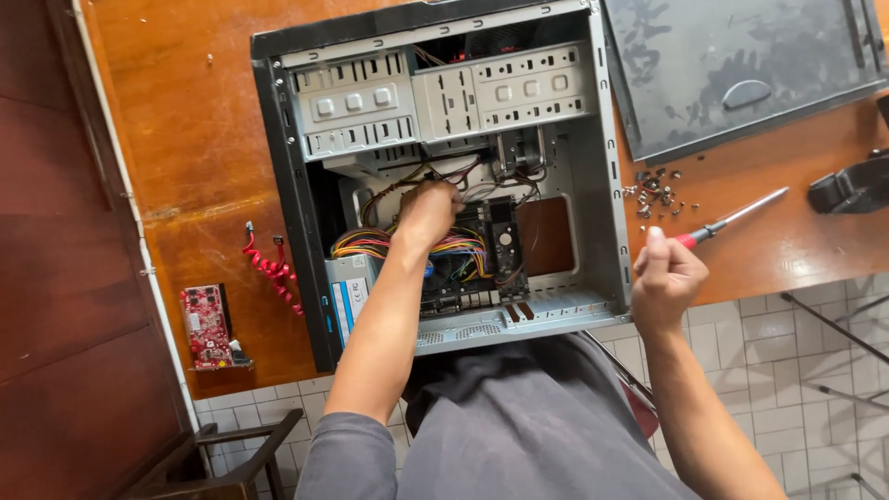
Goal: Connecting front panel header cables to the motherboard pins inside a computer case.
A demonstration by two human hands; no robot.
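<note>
Cabling inside the open computer case, which lies on its side mid-table with its lower edge at the table's near edge, is the work in hand — the left hand is closed over the wire bundle above the motherboard. The right hand, fisted round a red-handled screwdriver, hovers just outside the case's right wall, near loose screws. Judged step: freeing connectors — next calls for a steady pull, tool kept clear.
</note>
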